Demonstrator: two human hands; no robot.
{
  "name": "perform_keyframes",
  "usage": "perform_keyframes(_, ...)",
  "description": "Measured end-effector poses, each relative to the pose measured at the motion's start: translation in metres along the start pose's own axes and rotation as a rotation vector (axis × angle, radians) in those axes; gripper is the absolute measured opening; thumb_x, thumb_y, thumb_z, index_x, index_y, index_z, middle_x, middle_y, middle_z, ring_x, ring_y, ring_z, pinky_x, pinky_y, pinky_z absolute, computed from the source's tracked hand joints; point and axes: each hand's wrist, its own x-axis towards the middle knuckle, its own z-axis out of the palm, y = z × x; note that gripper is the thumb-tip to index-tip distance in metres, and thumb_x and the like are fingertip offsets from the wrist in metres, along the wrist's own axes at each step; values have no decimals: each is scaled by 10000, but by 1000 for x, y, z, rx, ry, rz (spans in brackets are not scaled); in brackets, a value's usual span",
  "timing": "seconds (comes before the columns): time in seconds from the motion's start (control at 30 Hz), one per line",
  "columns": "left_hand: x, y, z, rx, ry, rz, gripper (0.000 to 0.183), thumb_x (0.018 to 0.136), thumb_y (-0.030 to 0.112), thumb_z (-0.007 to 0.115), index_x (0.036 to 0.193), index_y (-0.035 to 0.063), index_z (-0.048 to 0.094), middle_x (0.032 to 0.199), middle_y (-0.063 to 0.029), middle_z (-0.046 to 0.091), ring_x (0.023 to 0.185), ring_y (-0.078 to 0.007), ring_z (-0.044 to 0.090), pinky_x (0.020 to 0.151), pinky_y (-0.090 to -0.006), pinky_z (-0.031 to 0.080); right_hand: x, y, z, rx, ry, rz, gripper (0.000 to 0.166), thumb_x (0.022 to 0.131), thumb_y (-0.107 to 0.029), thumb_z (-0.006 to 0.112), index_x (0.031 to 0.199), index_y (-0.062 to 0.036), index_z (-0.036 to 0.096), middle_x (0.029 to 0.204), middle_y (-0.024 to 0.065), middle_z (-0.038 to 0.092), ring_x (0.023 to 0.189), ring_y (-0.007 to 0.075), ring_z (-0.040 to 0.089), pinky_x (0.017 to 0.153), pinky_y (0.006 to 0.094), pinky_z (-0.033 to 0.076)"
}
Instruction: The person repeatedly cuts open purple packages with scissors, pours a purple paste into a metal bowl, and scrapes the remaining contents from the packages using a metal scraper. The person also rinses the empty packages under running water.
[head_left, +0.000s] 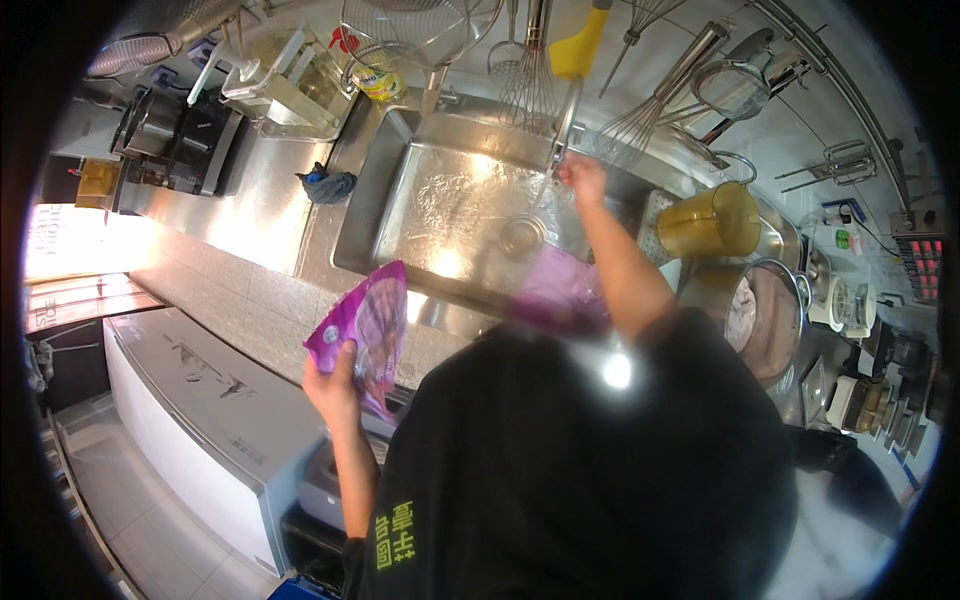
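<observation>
My left hand (334, 382) holds a purple plastic pouch (382, 322) with a see-through window, raised left of the sink's near edge. Its thumb presses on the pouch's face. My right hand (585, 178) reaches over the stainless steel sink (450, 202), its fingers curled close against the metal tap (559, 154); whether they grip it is unclear. Below the tap, a round drain (523, 236) shows in the basin. Another purple plastic piece (562, 289), partly see-through and blurred, lies at the sink's near side beside my right forearm, which partly hides it.
Whisks (529, 90) and a yellow spatula (577, 52) hang above the tap. A dark cloth (328, 185) lies on the left counter. An amber pitcher (709, 221) and a large metal pot (787, 322) stand at right. A white chest-like appliance (217, 405) is at lower left.
</observation>
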Motion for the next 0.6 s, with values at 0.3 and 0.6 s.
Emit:
perform_keyframes(0.3, 0, 0, 4, -3, -19, 3, 259, 862, 44, 712, 1098, -29, 637, 987, -45, 672, 851, -105, 598, 808, -247, 470, 29, -24, -6, -987, 139, -679, 297, 878, -261, 679, 1063, -30, 655, 946, 198, 678, 850, 402, 650, 759, 453, 521)
perform_keyframes(0.6, 3, 0, 9, -32, 12, -17, 274, 847, 34, 729, 1098, -28, 639, 971, -45, 677, 835, -104, 598, 792, -244, 471, 45, -35, -25, -935, -119, -557, 266, 945, -256, 573, 1101, -59, 661, 922, 155, 703, 880, 317, 676, 803, 392, 517)
